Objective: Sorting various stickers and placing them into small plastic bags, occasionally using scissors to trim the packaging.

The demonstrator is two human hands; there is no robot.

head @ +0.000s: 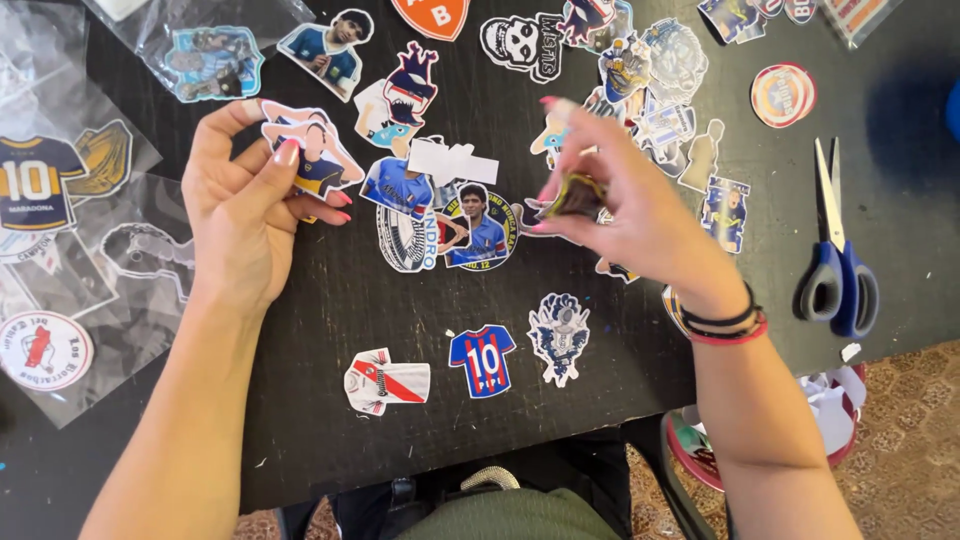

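The left hand [240,215] pinches a player sticker [312,155]; the right hand [630,195] grips a dark sticker [575,195]. Loose stickers [480,360] crowd the black surface [330,400], with blue scissors [838,265] at three o'clock.

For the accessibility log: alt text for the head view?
Left hand holds a footballer sticker and right hand pinches a small dark sticker over a black table strewn with stickers; blue-handled scissors lie at right.
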